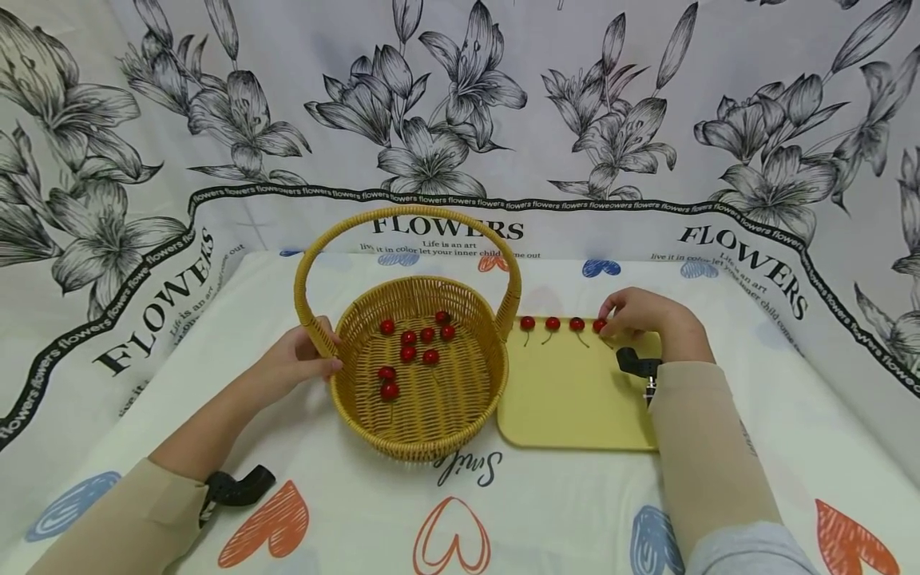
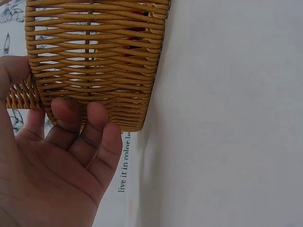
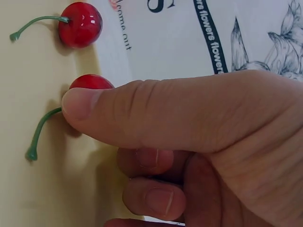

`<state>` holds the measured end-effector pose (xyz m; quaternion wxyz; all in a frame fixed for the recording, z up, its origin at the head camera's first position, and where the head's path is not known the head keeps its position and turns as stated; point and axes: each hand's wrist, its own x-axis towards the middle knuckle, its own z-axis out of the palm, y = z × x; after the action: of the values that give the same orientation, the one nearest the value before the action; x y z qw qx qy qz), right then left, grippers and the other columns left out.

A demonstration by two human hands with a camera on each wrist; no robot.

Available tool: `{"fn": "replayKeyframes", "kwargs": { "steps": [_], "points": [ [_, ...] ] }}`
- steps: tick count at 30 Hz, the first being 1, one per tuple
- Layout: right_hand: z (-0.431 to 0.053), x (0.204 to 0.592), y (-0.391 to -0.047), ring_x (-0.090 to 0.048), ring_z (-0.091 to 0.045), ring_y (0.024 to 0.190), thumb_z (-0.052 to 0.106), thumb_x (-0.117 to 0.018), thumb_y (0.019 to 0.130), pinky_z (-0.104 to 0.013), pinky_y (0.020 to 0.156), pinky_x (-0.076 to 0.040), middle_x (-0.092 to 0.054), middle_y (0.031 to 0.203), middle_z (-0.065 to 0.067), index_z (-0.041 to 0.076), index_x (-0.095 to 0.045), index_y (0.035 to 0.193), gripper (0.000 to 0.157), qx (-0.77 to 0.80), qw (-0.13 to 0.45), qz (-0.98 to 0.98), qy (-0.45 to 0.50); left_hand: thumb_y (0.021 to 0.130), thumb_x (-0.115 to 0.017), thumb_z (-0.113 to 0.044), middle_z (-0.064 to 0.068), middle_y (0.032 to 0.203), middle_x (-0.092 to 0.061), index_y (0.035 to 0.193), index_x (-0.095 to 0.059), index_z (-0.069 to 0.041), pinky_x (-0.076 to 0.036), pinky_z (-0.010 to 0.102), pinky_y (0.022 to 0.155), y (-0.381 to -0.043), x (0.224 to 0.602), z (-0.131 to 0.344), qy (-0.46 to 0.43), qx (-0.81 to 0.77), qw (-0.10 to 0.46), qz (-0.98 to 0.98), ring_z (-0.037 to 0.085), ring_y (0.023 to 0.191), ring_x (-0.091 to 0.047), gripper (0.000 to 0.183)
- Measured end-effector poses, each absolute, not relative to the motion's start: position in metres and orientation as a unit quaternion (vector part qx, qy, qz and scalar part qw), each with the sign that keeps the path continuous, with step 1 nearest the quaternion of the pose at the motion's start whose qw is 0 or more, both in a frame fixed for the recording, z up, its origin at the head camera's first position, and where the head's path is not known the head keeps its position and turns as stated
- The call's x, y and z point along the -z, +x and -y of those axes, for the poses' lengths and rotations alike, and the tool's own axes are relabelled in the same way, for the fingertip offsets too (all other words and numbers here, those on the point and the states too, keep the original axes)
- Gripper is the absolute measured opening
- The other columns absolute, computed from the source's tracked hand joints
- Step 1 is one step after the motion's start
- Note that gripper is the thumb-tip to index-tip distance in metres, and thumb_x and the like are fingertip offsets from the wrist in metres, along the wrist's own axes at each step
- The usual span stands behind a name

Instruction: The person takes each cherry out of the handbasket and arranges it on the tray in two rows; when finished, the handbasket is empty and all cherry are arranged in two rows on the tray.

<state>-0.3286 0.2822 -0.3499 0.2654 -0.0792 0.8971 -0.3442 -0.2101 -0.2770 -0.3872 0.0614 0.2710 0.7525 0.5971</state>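
Observation:
My left hand (image 1: 296, 361) holds the yellow wicker basket (image 1: 449, 415) at its left side, thumb at the rim by the foot of the tall handle (image 1: 410, 211). In the left wrist view the fingers (image 2: 97, 116) lie against the woven wall. Several red cherries (image 1: 430, 357) lie inside the basket. At the far edge of a yellow tray (image 1: 575, 407), my right hand (image 1: 643, 313) pinches a red cherry (image 3: 90, 81); its green stem (image 3: 38, 132) points onto the tray, and the thumb hides part of the fruit. Three more cherries (image 1: 552, 323) line that edge to its left.
The tray stands right beside the basket. Both are on a white cloth (image 1: 345, 503) printed with hearts. Behind them rises a white flower-printed curtain (image 1: 517, 144). A black wrist camera (image 1: 240, 485) sits on the left sleeve, another (image 1: 636, 363) on the right.

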Motion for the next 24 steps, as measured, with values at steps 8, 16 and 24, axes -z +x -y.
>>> {"fn": "replayKeyframes", "kwargs": {
  "steps": [8,16,24],
  "points": [
    [-0.277,0.347,-0.328,-0.046,-0.018,0.064,0.010,-0.074,0.090,-0.033,0.063,-0.043,-0.054,0.082,-0.006,-0.003,-0.056,0.114,0.032,0.309,0.250,-0.913,-0.089,0.093,-0.062,0.011,0.006,0.086,-0.061,0.105,-0.048,0.009,-0.056,0.032,0.063,-0.207,0.389,0.279,0.266,-0.603,0.060,-0.750,0.014,0.071,-0.062,0.019],
    [-0.277,0.327,-0.324,-0.056,-0.027,0.082,0.019,-0.074,0.093,-0.042,0.076,-0.053,-0.061,0.092,-0.010,-0.001,-0.056,0.118,0.037,0.278,0.203,-0.933,-0.110,0.093,-0.063,0.010,0.004,0.087,-0.061,0.105,-0.051,0.005,-0.056,0.031,0.064,-0.206,0.390,0.277,0.266,-0.607,0.057,-0.747,0.013,0.073,-0.062,0.018],
    [-0.265,0.309,-0.312,-0.057,-0.031,0.097,0.031,-0.072,0.098,-0.048,0.089,-0.053,-0.061,0.098,-0.010,0.003,-0.057,0.120,0.039,0.403,0.172,-0.883,-0.171,0.093,-0.062,0.010,0.005,0.086,-0.059,0.105,-0.050,0.009,-0.055,0.032,0.063,-0.209,0.388,0.276,0.270,-0.599,0.060,-0.751,0.013,0.071,-0.061,0.018]
  ]
}}
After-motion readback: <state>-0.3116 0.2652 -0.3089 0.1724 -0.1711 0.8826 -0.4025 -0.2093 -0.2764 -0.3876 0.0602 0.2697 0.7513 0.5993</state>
